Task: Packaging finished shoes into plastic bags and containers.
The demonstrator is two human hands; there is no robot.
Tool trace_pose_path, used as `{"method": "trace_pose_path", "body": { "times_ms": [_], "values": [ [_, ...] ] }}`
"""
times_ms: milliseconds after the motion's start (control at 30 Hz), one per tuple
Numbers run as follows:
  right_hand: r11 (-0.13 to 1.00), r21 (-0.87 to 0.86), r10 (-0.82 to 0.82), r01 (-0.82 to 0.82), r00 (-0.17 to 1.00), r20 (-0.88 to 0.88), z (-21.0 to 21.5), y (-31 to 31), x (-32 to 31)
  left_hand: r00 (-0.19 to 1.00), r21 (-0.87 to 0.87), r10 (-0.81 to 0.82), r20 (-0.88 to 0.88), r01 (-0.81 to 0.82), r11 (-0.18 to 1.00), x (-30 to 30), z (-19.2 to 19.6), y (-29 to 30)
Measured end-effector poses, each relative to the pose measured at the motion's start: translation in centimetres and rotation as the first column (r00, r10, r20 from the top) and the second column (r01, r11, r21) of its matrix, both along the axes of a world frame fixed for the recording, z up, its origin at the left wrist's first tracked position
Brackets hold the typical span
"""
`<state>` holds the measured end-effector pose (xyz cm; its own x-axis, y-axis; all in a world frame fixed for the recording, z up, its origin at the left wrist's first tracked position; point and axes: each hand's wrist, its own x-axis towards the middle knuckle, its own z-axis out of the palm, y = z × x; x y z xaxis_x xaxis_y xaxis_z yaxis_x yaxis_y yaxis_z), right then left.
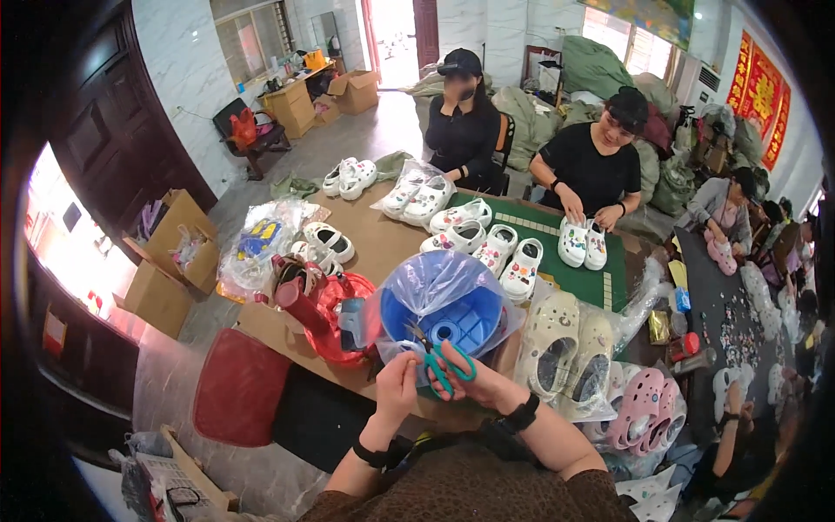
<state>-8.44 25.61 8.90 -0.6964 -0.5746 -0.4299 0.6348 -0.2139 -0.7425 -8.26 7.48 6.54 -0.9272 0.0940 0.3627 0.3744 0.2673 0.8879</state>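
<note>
My right hand (pixel 477 374) is closed on a pair of scissors (pixel 432 365) with green handles; the metal blades point up and away from me. Beside it, my left hand (pixel 397 380) is pinched near the scissors, and what its fingertips hold is too small to make out. Just beyond both hands stands a blue plastic basin (pixel 487 324) lined with a clear plastic bag (pixel 430 277). A white ring-shaped thing shows near its bottom. To its left a red basin (pixel 361 352) holds a red cylindrical thing (pixel 300 304) and other items.
White clogs with charms (pixel 522 270) stand around the table, some bagged. Bagged beige clogs (pixel 557 344) and pink clogs (pixel 639 409) are at my right. Two people sit across the table, one touching white clogs (pixel 584 245) on a green mat (pixel 539 228). A red chair (pixel 228 387) stands left.
</note>
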Motion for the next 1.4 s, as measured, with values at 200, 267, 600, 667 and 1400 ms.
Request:
{"method": "trace_pose_path", "body": {
  "times_ms": [200,267,600,667,1400],
  "values": [
    [0.961,-0.075,-0.274,0.266,0.952,-0.136,0.7,-0.4,1.0,0.991,-0.083,-0.132,0.022,0.133,0.988,-0.3,-0.7,-1.8],
    [0.921,-0.112,-0.390,0.374,0.893,-0.227,1.6,1.4,3.8,0.848,-0.006,-0.306,0.433,0.342,0.940,-0.3,-0.8,-3.0],
    [-0.370,0.415,-0.645,0.831,0.091,-0.758,-0.9,29.4,24.5,0.992,-0.271,-0.022,-0.127,-0.013,0.963,-2.3,-2.9,-1.8],
    [-0.549,0.524,-0.575,0.651,0.161,-0.802,-3.6,36.5,30.1,0.993,-0.333,0.093,0.070,-0.065,0.941,-3.6,-4.6,-1.2],
    [-0.802,0.573,-0.446,0.166,0.471,-0.761,-25.0,73.9,41.0,0.980,-0.907,-0.197,-0.040,0.047,0.418,-2.1,-2.1,9.4]
  ]
}}
